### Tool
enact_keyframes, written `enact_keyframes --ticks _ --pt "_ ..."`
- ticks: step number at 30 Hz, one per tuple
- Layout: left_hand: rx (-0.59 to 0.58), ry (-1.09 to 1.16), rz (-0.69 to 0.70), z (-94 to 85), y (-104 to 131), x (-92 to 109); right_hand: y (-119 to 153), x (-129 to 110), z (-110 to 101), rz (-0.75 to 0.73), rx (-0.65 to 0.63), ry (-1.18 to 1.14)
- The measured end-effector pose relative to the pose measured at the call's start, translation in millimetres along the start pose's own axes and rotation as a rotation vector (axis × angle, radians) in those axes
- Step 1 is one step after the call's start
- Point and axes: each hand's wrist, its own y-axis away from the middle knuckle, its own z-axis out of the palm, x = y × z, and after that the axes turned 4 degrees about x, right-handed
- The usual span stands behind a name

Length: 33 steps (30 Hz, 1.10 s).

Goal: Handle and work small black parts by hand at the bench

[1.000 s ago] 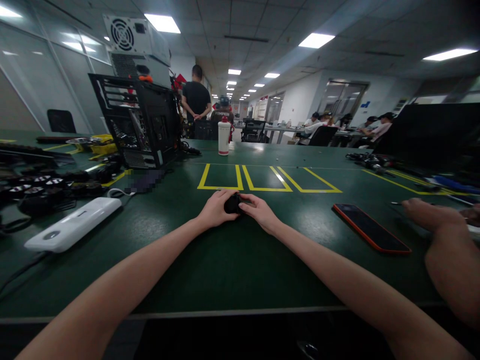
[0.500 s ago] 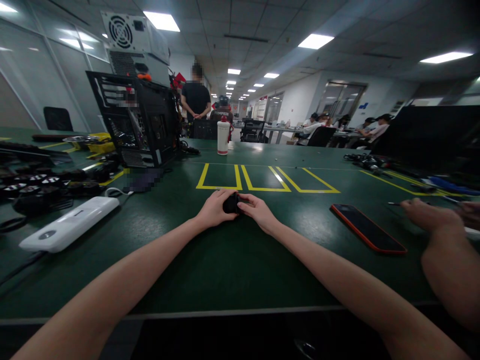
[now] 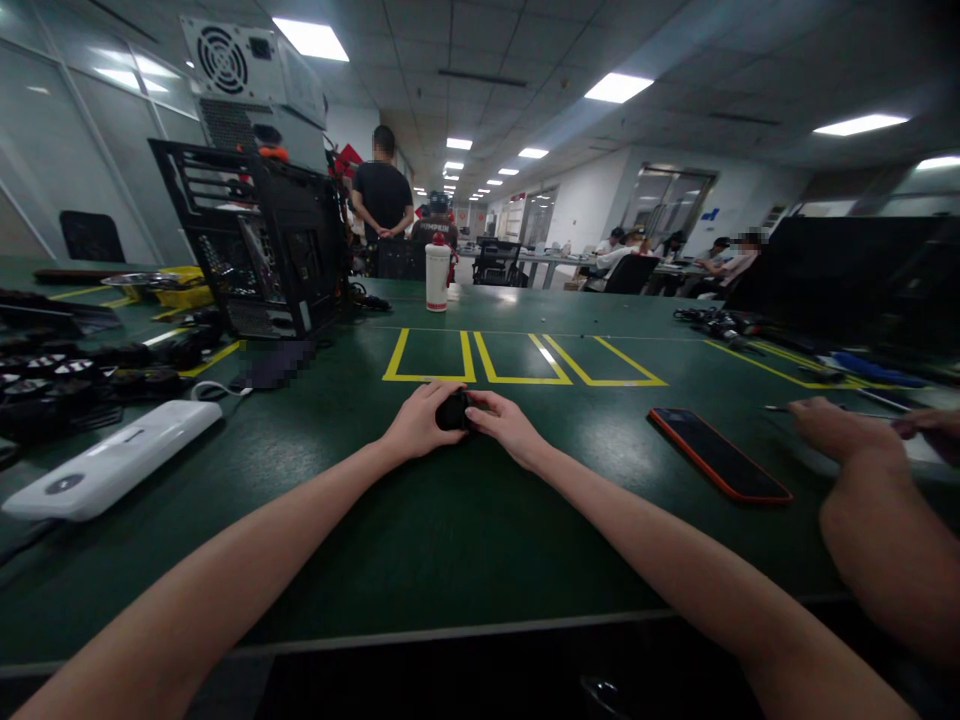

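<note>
I've got a white unit (image 3: 112,460) near left, PC case (image 3: 255,240) farther back. Left hand (image 3: 421,420) curled round a black part (image 3: 451,411), mid-scene, just near of the yellow tape (image 3: 427,379). Right hand (image 3: 511,430) narrow, fingertips at the part's right edge; pinch or touch, I can't tell. Phone (image 3: 720,455) right, co-worker's hand (image 3: 844,430) beyond. I'd call this step two-handed work on the part; next move wants steady left grip, fine right fingertips.

On my feed I can read 1 txt only: PUMPKIN, all caps, on dk shirt (image 3: 435,227) in bkgd. Red print (image 3: 436,306) nr base of white cup (image 3: 436,272) too sm. for me.
</note>
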Motion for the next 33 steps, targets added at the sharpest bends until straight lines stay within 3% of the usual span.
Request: enact_keyframes --ticks 5,11,15,19,27,33 --pt "-0.002 0.000 0.005 0.4 0.2 -0.9 6.0 -2.3 -0.9 -0.099 -0.058 -0.036" --pt "0.002 -0.002 0.009 -0.1 0.4 -0.8 4.4 -3.1 2.7 -0.038 0.036 0.001" --pt "0.001 -0.006 0.009 -0.1 0.2 -0.5 2.1 -2.4 0.3 -0.004 -0.003 -0.025" --pt "0.000 -0.010 0.004 -0.1 0.4 -0.6 5.3 -4.1 -2.5 -0.068 -0.065 -0.039" --pt "0.004 -0.004 0.007 1.8 0.1 -2.7 1.4 -2.7 0.0 -0.033 0.016 0.013" --pt "0.000 0.000 0.020 0.3 0.5 -2.0 2.1 -1.8 -2.8 -0.085 -0.085 -0.025"
